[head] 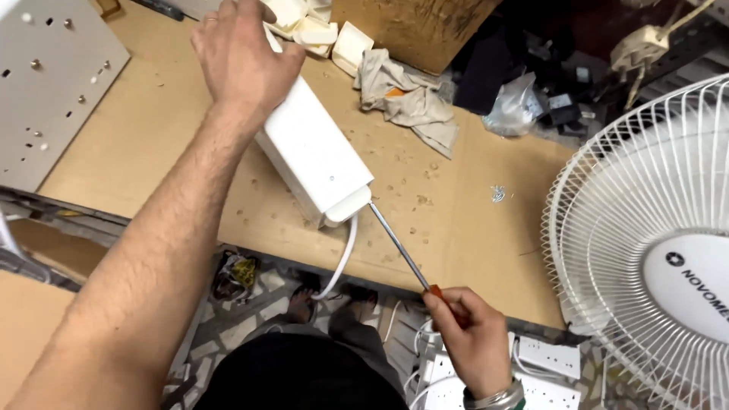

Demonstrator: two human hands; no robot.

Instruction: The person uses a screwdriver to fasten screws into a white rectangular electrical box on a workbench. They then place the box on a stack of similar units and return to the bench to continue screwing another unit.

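The long box [311,156] is lying slantwise on the counter [471,228], its near end sitting by the front edge, a cable [343,258] hanging from that end over the edge. The left hand [243,57] is resting on its far end. The screwdriver [402,250] in the right hand [474,338] is touching the near end from the right. Behind lies a cloth [406,99]; the fan [645,243] is standing at the right.

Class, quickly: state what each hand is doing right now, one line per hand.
Left hand: closed, holding the white power strip on the workbench.
Right hand: closed on the screwdriver, its tip at the strip's end cap.
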